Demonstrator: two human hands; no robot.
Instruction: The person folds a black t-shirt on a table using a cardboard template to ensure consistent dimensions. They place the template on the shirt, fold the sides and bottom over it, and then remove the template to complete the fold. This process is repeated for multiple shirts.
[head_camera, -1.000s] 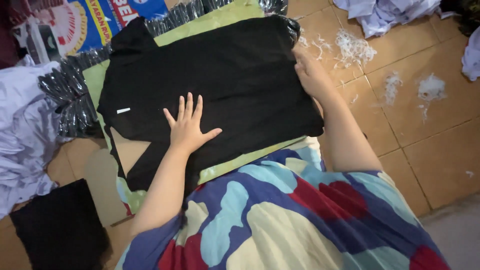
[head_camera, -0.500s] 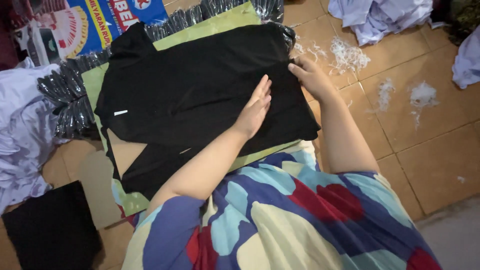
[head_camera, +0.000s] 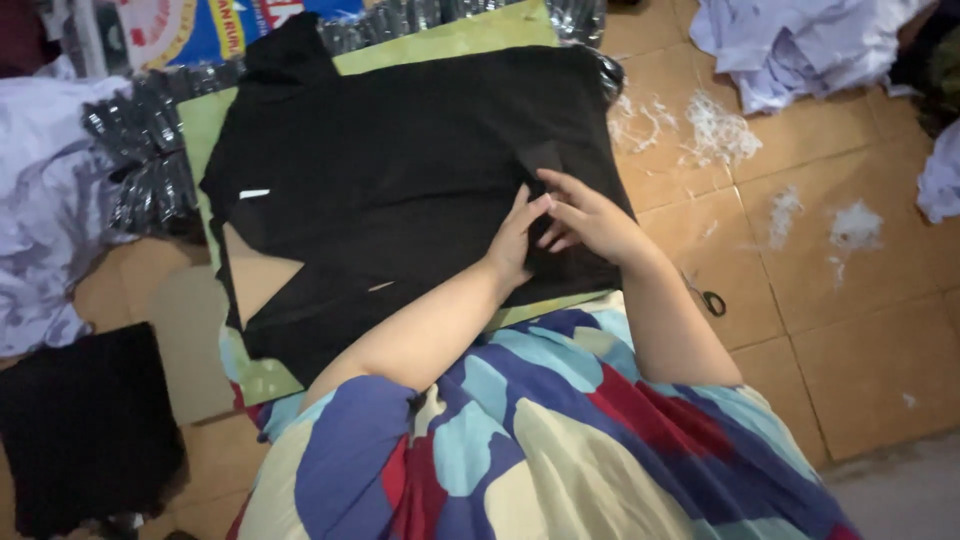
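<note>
A black shirt lies spread flat on a yellow-green mat, with a small white label near its left side. My left hand rests on the shirt's near right part, fingers pointing up and together. My right hand lies just beside it, fingers spread and curled on the fabric near the right hem. The two hands touch at the fingertips. A sleeve or fold of the shirt angles down at the left, leaving a bare cardboard-coloured triangle showing.
A black folded cloth lies at lower left on cardboard. Pale lilac garments are piled at left and more at top right. White thread scraps and small scissors lie on the tan floor tiles. Shiny dark plastic packets edge the mat.
My left hand slid right across the shirt from its middle to the right edge. My right hand came in from the shirt's far right corner and now meets the left hand.
</note>
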